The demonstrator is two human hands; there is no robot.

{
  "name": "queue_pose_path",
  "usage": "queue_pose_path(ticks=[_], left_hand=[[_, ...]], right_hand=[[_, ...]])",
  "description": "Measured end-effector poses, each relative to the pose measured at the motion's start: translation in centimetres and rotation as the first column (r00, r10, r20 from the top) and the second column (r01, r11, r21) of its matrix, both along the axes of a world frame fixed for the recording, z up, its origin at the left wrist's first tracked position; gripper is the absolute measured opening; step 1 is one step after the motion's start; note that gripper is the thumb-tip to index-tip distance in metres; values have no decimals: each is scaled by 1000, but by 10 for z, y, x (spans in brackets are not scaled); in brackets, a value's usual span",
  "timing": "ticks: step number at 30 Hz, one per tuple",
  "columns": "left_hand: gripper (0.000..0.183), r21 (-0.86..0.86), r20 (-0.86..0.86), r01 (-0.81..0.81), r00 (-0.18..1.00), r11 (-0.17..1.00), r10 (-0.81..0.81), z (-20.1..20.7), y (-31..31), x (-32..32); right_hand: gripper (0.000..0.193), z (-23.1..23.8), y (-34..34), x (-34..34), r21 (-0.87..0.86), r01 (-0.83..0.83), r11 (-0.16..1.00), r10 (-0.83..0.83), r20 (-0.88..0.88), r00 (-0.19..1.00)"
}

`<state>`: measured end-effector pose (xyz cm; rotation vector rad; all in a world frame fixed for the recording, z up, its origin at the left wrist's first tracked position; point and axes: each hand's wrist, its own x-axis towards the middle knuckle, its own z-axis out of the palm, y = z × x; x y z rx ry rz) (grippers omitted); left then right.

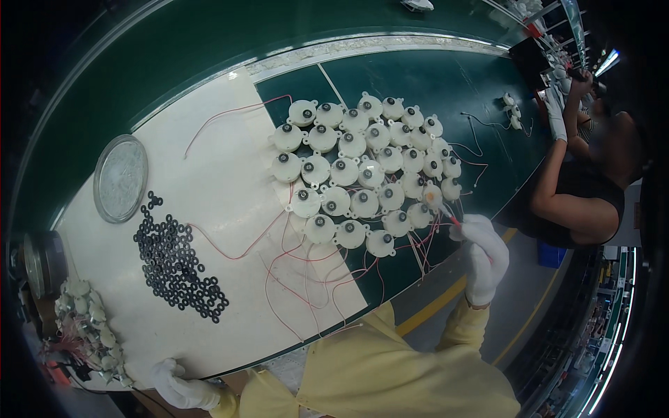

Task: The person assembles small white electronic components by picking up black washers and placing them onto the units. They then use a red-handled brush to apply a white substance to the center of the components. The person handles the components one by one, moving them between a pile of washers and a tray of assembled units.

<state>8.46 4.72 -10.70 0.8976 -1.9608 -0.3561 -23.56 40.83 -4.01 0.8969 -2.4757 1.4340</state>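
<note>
My right hand, in a white glove, is closed on a thin brush-like tool with a red part. The tool's pale tip meets a round white motor-like part at the right side of a large group; an orange-brown spot shows on that part's top. Most others in the group, such as one white part, carry a dark centre piece, and red and white wires trail from them. My left hand, also gloved, is low at the table's near edge, fingers loosely apart and holding nothing visible.
Many black rings lie spread left of the white parts. Behind them sits a round clear dish. More wired white parts are heaped at the lower left. At the right, another person works at the same table.
</note>
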Motion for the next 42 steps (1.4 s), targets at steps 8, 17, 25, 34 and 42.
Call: queue_pose_path(ticks=[8,17,25,34,42], left_hand=[[26,-31,0,26,1000,999,-26,-1,-1,0],[23,-32,7,30,1000,999,-30,1,0,-1],[22,-4,-2,-2,1000,1000,2,0,0,-1],[23,-44,7,28,1000,999,-27,-3,-2,5],[22,-52,-2,44,999,998,-44,-4,-3,5]], right_hand=[[29,-5,8,3,11,33,999,-33,35,999],[27,1,11,4,-27,47,999,-49,-47,998],[27,2,-1,-2,-8,29,1000,-30,-24,999],[25,0,14,4,5,57,998,-56,-77,995],[28,17,-35,-28,174,-1,985,56,-309,950]])
